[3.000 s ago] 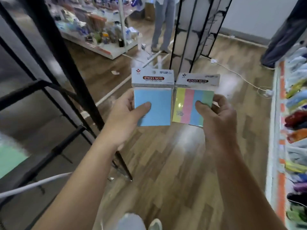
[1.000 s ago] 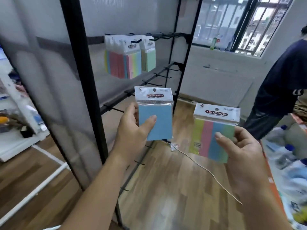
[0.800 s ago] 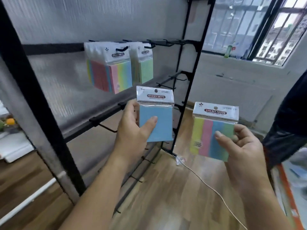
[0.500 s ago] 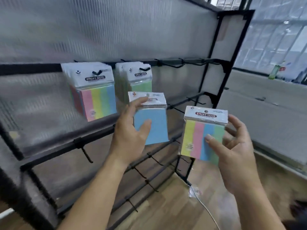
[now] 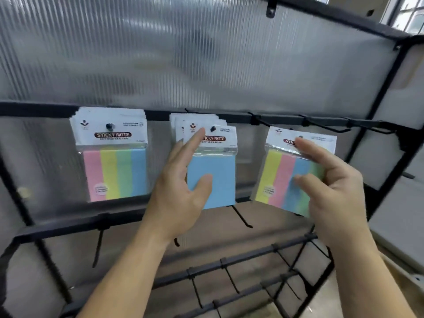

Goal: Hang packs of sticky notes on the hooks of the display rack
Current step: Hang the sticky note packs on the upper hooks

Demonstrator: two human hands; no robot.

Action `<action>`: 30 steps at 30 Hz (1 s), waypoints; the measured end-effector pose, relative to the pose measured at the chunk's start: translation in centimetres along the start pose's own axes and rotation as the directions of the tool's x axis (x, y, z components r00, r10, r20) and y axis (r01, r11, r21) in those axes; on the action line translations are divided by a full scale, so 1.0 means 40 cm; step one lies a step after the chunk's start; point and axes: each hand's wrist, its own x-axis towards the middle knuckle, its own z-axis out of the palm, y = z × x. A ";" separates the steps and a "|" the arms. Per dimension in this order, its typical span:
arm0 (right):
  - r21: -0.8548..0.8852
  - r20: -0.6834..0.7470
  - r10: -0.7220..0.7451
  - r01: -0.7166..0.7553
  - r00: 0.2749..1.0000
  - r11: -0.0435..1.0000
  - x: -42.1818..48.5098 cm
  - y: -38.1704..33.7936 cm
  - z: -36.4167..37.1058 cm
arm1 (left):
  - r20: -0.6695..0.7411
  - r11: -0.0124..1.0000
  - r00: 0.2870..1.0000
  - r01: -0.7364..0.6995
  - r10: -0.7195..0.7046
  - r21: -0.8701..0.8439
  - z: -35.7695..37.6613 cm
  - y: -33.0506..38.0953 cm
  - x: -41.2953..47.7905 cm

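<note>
left grip pinches blue pack at hook tip (barely threaded); right grip clamps striped pack; early release drops either.

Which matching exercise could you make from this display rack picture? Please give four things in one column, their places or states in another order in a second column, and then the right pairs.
Things
1. striped stack
2. blue pack
3. single striped pack
4. far-right hook

Places or states
a. bare, nothing hangs on it
b. held by the right hand, tilted
c. hangs on the left hook, no hand on it
d. held by the left hand at the middle hook

Pairs: 1-c, 2-d, 3-b, 4-a
</note>
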 end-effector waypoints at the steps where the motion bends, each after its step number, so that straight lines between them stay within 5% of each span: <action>1: 0.008 0.001 -0.009 0.009 1.000 1.000 0.020 0.009 0.000 | -0.013 1.000 1.000 0.004 -0.004 0.022 0.003 0.000 0.004; 17: 0.265 0.188 0.075 -0.124 0.979 0.956 0.151 0.144 0.009 | -0.232 0.904 0.969 0.172 -0.084 0.391 0.064 0.012 0.016; 22: 0.288 0.135 -0.008 -0.032 0.991 0.957 0.158 0.152 -0.024 | -0.312 0.882 0.945 0.226 -0.096 0.414 0.092 0.013 0.022; 30: 0.291 0.244 -0.010 -0.063 0.970 0.955 0.201 0.171 -0.040 | -0.416 0.823 0.901 0.327 -0.124 0.464 0.132 0.021 0.034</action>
